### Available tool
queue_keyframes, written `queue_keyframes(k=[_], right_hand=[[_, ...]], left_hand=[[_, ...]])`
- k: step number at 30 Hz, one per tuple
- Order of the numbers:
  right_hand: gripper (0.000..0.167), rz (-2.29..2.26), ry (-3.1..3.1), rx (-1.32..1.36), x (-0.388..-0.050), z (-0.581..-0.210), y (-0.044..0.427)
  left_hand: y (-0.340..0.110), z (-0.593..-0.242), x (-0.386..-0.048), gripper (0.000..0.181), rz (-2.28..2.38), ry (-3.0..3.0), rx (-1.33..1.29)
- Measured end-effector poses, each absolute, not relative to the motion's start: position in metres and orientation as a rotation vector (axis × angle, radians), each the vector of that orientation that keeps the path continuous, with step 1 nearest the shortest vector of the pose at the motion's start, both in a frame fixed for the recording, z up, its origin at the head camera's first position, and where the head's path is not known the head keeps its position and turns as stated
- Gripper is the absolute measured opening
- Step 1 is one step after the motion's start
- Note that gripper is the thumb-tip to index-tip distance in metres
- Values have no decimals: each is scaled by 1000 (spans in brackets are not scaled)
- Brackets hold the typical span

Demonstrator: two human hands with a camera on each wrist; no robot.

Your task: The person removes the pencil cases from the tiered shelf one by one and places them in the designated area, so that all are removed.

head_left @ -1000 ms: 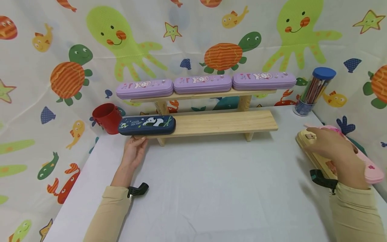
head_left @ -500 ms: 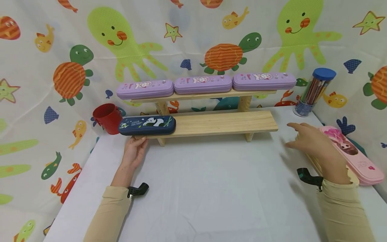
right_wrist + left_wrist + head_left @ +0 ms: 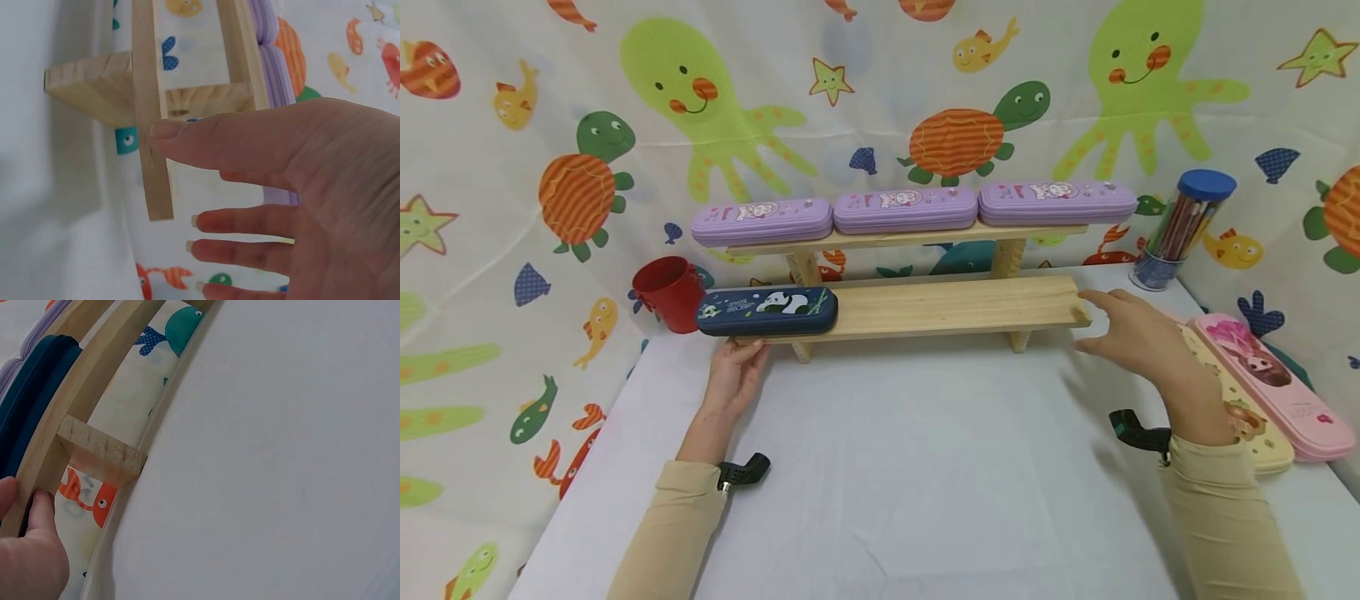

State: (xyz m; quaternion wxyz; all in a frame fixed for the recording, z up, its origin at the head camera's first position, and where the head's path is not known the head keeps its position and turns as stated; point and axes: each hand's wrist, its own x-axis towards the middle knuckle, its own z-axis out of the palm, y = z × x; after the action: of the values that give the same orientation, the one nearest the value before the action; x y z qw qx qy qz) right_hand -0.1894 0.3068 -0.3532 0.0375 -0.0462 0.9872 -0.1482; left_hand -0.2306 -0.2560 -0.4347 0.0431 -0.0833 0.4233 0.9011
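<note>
A two-tier wooden shelf (image 3: 955,304) stands on the white table. On its lower board, at the left end, lies a dark blue panda pencil case (image 3: 765,311). My left hand (image 3: 736,375) pinches the board's front edge just below that case; in the left wrist view the thumb (image 3: 42,509) lies against the wood. My right hand (image 3: 1138,337) is at the board's right end, fingers spread and thumb apart, holding nothing. Whether its thumb (image 3: 187,139) touches the wood, I cannot tell. Several purple pencil cases (image 3: 902,208) line the upper board.
A yellow pencil case (image 3: 1251,421) and a pink one (image 3: 1273,379) lie side by side at the table's right. Behind them stands a clear tub of pencils (image 3: 1180,229) with a blue lid. At the back left is a red cup (image 3: 668,292). A patterned curtain (image 3: 880,83) hangs behind.
My right hand has moved left from above the yellow pencil case to the shelf's right end, uncovering the yellow and pink cases. My left hand has kept its place on the board.
</note>
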Motion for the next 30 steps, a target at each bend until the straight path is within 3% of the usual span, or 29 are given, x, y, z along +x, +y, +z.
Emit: queue_keyframes(k=[14,30], right_hand=[[75,-626,3052,-302,-204,-354,266],[76,-690,3019,-548,-219,-361,204]], left_hand=[[-254,-432,-231,45,2758,1324,-256],[-253,-435,-232,47,2748,1372,-281]])
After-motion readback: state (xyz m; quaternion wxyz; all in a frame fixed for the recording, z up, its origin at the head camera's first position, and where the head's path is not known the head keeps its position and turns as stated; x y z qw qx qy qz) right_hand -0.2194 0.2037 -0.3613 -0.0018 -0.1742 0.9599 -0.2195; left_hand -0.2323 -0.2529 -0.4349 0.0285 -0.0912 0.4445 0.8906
